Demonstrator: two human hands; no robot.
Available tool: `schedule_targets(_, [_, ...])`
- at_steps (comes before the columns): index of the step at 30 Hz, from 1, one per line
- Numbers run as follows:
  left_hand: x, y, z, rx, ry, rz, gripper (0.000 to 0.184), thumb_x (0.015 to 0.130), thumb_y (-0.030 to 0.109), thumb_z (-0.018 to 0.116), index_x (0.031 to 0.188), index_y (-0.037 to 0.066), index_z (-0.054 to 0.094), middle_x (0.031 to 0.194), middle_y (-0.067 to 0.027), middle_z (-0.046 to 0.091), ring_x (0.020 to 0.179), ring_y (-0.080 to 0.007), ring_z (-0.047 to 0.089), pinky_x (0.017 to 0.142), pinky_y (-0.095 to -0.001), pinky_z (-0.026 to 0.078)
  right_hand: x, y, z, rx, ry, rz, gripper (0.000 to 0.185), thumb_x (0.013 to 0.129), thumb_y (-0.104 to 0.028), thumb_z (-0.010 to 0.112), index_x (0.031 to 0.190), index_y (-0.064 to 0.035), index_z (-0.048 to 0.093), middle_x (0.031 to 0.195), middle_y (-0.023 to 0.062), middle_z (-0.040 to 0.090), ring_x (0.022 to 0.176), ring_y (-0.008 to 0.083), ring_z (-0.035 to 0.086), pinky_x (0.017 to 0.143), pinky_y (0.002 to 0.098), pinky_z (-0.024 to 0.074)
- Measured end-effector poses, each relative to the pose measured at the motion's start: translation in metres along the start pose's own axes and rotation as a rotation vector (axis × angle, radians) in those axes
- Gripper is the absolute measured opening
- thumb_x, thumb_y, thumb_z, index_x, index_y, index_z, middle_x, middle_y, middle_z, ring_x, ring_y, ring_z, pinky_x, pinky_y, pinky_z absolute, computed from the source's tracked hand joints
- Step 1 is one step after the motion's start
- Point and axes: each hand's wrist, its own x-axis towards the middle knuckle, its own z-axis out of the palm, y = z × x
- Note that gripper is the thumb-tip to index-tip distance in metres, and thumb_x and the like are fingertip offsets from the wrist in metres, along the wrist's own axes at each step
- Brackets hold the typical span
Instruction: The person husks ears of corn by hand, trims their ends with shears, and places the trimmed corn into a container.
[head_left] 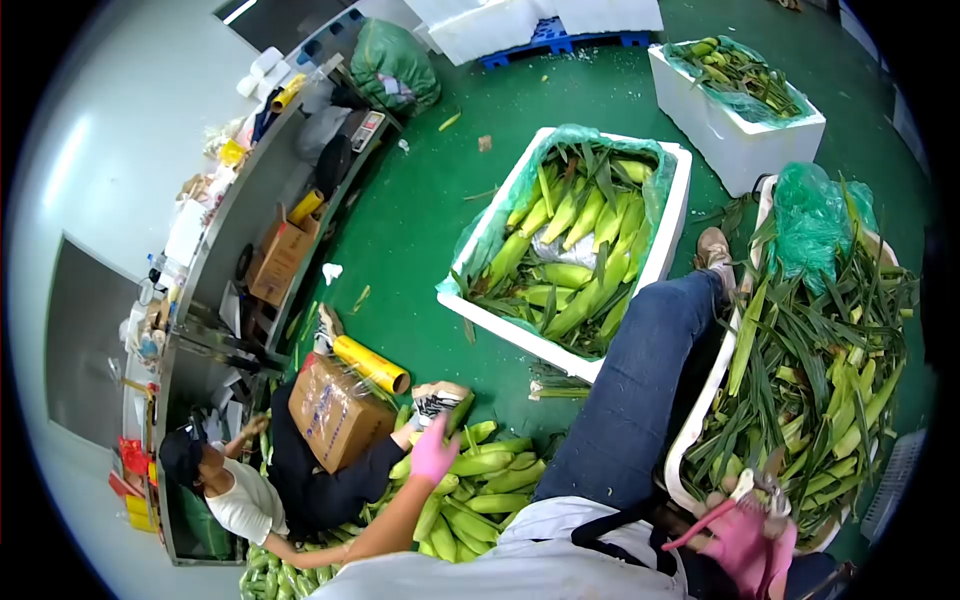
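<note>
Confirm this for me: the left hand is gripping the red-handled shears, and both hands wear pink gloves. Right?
Not quite: the head view shows the red-handled shears in the right hand, not the left hand. Both do wear pink gloves.

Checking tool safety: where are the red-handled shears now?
In the head view, the shears are at lower right, in the gloved right hand, beside the white bin of husks.

Left of the corn box (674, 205), the floor (400, 225) leaves room to pass; right of it stand 2 obstacles, the wearer's leg (625, 395) and a leaf tub (688, 432); a corn pile (490, 485) blocks its near side.
</note>
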Motion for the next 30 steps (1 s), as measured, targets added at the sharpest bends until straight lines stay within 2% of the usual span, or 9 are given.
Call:
schedule_targets(4, [0.156, 0.193, 0.003, -0.219, 0.285, 0.571, 0.043, 0.087, 0.002, 0.067, 0.129, 0.001, 0.057, 0.121, -0.0214, 0.064, 0.112, -0.0405, 0.063, 0.096, -0.0449, 0.053, 0.033, -0.027, 0.029, 0.006, 0.118, -0.199, 0.080, 0.074, -0.024, 0.057, 0.149, 0.0037, 0.045, 0.147, 0.0255, 0.053, 0.139, 0.0427, 0.049, 0.112, 0.0629, 0.0449])
schedule_targets(6, [0.234, 0.228, 0.064, -0.140, 0.157, 0.517, 0.038, 0.087, 0.011, 0.068, 0.123, 0.003, 0.060, 0.120, -0.0220, 0.064, 0.106, -0.0411, 0.063, 0.094, -0.0496, 0.052, 0.048, -0.041, 0.030, 0.007, 0.071, -0.275, 0.080, 0.076, -0.023, 0.057, 0.150, 0.0047, 0.043, 0.150, 0.0269, 0.050, 0.140, 0.0447, 0.047, 0.111, 0.0645, 0.0449])
schedule_targets(9, [0.298, 0.249, 0.129, 0.167, -0.442, 0.119, 0.074, 0.071, 0.047, 0.083, 0.129, 0.006, 0.059, 0.131, -0.0201, 0.063, 0.121, -0.0369, 0.063, 0.100, -0.0462, 0.052, 0.054, -0.054, 0.021, 0.048, 0.031, -0.365, 0.081, 0.077, -0.020, 0.056, 0.152, 0.0056, 0.040, 0.149, 0.0278, 0.050, 0.139, 0.0468, 0.047, 0.109, 0.0649, 0.0466])
schedule_targets(12, [0.318, 0.243, 0.139, 0.134, -0.551, 0.187, 0.087, 0.065, 0.054, 0.085, 0.131, 0.004, 0.061, 0.131, -0.0223, 0.066, 0.121, -0.0356, 0.065, 0.102, -0.0437, 0.052, 0.039, -0.057, 0.009, 0.038, 0.134, -0.451, 0.081, 0.075, -0.019, 0.059, 0.150, 0.0061, 0.042, 0.142, 0.0278, 0.056, 0.133, 0.0473, 0.053, 0.105, 0.0602, 0.0522])
schedule_targets(15, [0.305, 0.256, 0.115, -0.294, -0.539, 0.213, 0.068, 0.072, 0.035, 0.085, 0.128, 0.002, 0.064, 0.122, -0.0210, 0.070, 0.114, -0.0322, 0.067, 0.100, -0.0404, 0.051, 0.021, -0.056, -0.019, -0.074, 0.181, -0.538, 0.076, 0.078, -0.016, 0.061, 0.149, 0.0065, 0.043, 0.132, 0.0254, 0.062, 0.120, 0.0436, 0.062, 0.096, 0.0530, 0.0593])
schedule_targets(17, [0.270, 0.287, 0.075, -0.589, -0.266, 0.262, 0.069, 0.076, 0.031, 0.085, 0.132, 0.001, 0.057, 0.112, -0.0199, 0.072, 0.104, -0.0325, 0.070, 0.092, -0.0391, 0.054, 0.012, -0.054, -0.037, -0.195, 0.237, -0.604, 0.077, 0.078, -0.018, 0.066, 0.148, 0.0044, 0.043, 0.128, 0.0227, 0.064, 0.114, 0.0370, 0.065, 0.089, 0.0412, 0.0593])
schedule_targets(23, [0.153, 0.443, -0.047, -0.246, 0.044, 0.597, 0.076, 0.077, 0.030, 0.085, 0.138, 0.002, 0.050, 0.118, -0.0232, 0.069, 0.108, -0.0373, 0.069, 0.093, -0.0430, 0.055, 0.011, -0.048, -0.034, -0.788, 0.475, -0.815, 0.061, 0.078, -0.011, 0.071, 0.135, -0.0041, 0.050, 0.113, 0.0065, 0.061, 0.104, 0.0165, 0.059, 0.090, 0.0322, 0.0490])
schedule_targets(29, [0.011, 0.541, -0.017, -0.064, 0.013, 1.174, 0.076, 0.071, 0.024, 0.089, 0.136, 0.007, 0.054, 0.104, -0.0167, 0.064, 0.092, -0.0382, 0.066, 0.080, -0.0435, 0.056, -0.015, -0.064, -0.029, -0.325, 0.709, -0.943, 0.042, 0.087, -0.006, 0.069, 0.123, -0.0024, 0.049, 0.099, 0.0083, 0.059, 0.070, 0.0162, 0.062, 0.056, 0.0307, 0.0563])
schedule_targets(30, [-0.002, 0.547, -0.005, -0.105, 0.008, 1.269, 0.080, 0.068, 0.022, 0.091, 0.137, 0.007, 0.054, 0.105, -0.0175, 0.063, 0.091, -0.0389, 0.065, 0.078, -0.0443, 0.055, -0.007, -0.060, -0.060, -0.495, 0.771, -1.165, 0.045, 0.087, -0.008, 0.072, 0.124, -0.0017, 0.047, 0.096, 0.0077, 0.057, 0.064, 0.0168, 0.062, 0.045, 0.0305, 0.0564])
